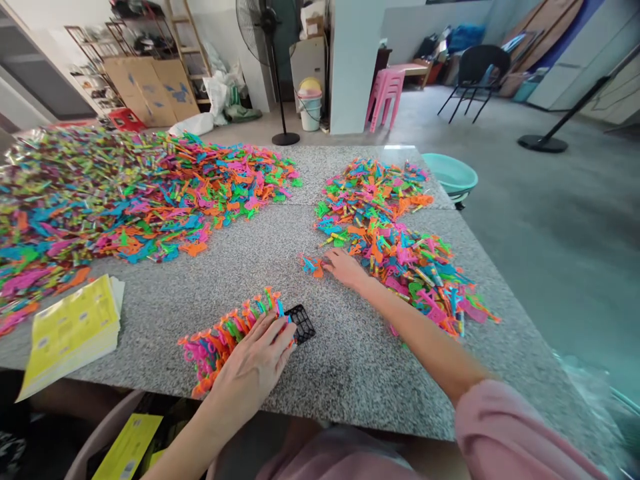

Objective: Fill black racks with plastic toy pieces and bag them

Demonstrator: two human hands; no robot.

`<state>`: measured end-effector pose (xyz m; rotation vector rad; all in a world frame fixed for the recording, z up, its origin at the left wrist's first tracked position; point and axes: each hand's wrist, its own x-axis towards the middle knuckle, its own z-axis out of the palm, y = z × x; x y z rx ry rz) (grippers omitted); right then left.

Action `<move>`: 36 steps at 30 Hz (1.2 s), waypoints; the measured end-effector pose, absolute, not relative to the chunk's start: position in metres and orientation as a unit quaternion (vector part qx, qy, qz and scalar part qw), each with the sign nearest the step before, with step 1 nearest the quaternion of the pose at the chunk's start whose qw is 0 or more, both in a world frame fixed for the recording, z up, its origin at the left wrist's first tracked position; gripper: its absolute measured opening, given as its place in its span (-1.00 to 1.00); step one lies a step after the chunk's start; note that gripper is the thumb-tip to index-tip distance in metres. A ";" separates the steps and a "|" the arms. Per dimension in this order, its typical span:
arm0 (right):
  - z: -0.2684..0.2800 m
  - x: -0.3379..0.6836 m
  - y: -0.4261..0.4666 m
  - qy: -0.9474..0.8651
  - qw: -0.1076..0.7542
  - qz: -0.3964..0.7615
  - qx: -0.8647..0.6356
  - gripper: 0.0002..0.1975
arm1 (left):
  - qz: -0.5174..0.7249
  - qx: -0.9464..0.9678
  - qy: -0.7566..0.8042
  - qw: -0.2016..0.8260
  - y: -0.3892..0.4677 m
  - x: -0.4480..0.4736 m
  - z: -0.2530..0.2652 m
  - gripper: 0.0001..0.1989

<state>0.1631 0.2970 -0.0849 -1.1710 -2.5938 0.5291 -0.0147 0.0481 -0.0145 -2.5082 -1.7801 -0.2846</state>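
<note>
A tight row of small colourful plastic toys (225, 337) with orange round tips stands in a black plastic grid tray (301, 325), whose right end shows bare cells. My left hand (255, 357) lies over the right part of this row, its fingers curled round the end toys; the palm hides some of them. Further forward, my right hand (345, 268) reaches to the left edge of a loose pile of such toys (395, 247). Its fingertips are closed on a few blue and orange plastic toys (313, 266) just above or on the table; their exact shape is unclear.
A larger heap of mixed plastic toys (165, 193) covers the left of the speckled stone table (360, 373). A stack of yellow printed cards (77, 327) lies at the front left. Beyond the right edge stands a turquoise basin (450, 173). A fan (270, 27) stands behind.
</note>
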 end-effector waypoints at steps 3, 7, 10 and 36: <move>-0.093 0.169 0.302 -0.875 0.078 0.198 -0.435 -0.73 | -0.090 -0.810 -0.579 0.023 0.049 -0.012 -0.011 -0.70; -0.086 0.155 0.304 -0.847 0.047 0.249 -0.467 -0.77 | -0.078 -0.817 -0.571 0.026 0.049 -0.013 -0.011 -0.68; -0.078 0.143 0.297 -0.833 0.043 0.267 -0.483 -0.92 | -0.071 -0.822 -0.564 0.031 0.049 -0.014 -0.009 -0.68; -0.097 0.111 0.200 -0.868 0.161 0.400 -0.244 -0.93 | -0.079 -0.840 -0.534 0.060 0.045 -0.019 -0.003 -0.63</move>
